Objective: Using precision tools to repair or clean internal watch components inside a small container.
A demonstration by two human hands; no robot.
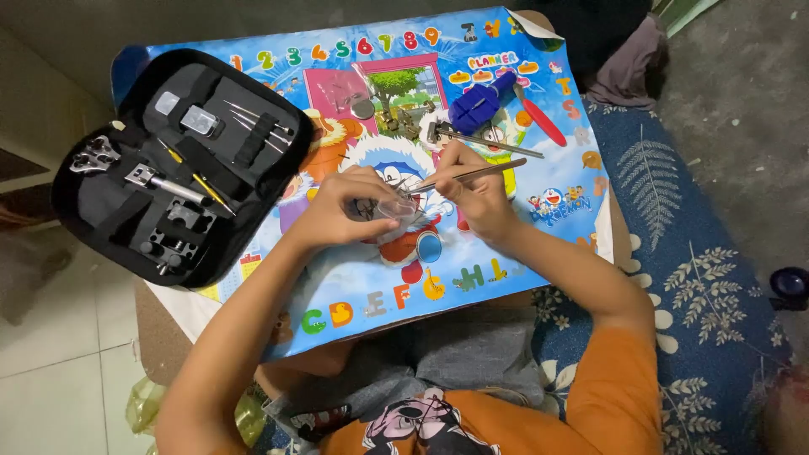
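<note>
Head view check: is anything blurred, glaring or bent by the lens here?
Head view: evenly lit and mostly sharp; slight sheen on the glossy blue cartoon mat; the left hand shades the small clear plastic dish it touches; the right hand with metal tweezers is sharp; edges bow from the wide lens.

mat (pixel 472 253): bright blue, cartoon figures, many-coloured letters and numbers
case (pixel 181 164): black, silver tools inside
tweezers (pixel 472 175): silver
holder (pixel 482 101): dark blue
screwdriver (pixel 539 122): red handle
rug (pixel 683 253): blue, pale fern and flower pattern
shirt (pixel 615 404): orange, cartoon print
floor (pixel 59 371): pale tiles
</note>
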